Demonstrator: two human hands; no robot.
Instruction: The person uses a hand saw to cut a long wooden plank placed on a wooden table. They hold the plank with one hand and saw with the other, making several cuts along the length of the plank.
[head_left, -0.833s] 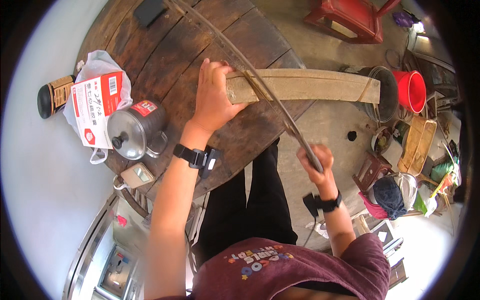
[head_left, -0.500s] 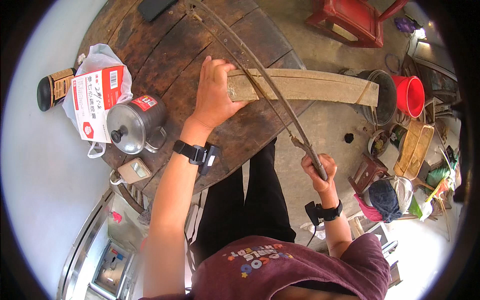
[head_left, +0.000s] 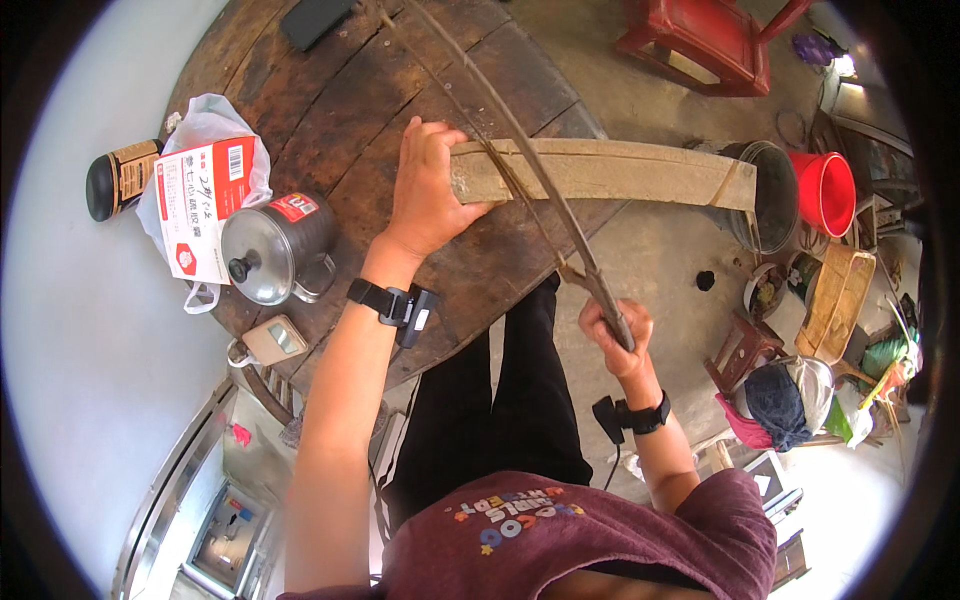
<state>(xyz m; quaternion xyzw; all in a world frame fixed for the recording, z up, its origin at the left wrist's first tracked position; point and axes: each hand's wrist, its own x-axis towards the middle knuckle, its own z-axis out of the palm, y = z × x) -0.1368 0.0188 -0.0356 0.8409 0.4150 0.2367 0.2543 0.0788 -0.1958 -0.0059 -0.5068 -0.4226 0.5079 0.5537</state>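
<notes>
My left hand [head_left: 426,195] is closed on the near end of a weathered wooden board [head_left: 650,175], which rests on the dark wooden table [head_left: 350,110] and sticks out past its right edge. A bow saw with a long curved stick frame [head_left: 545,185] lies diagonally across the board, its thin blade at the board near my left fingers. My right hand [head_left: 618,330] grips the saw's lower end, off the table's front edge.
On the table are a steel pot [head_left: 262,262], a bagged red-white box [head_left: 190,220], a dark jar [head_left: 110,185], a beige device [head_left: 275,340] and a black object [head_left: 315,22]. Rightward stand a red stool [head_left: 690,45], buckets [head_left: 830,195] and assorted clutter [head_left: 785,400].
The saw and my right hand moved toward me, then shifted slightly up and left along the cut. My left hand and the board stay nearly in place.
</notes>
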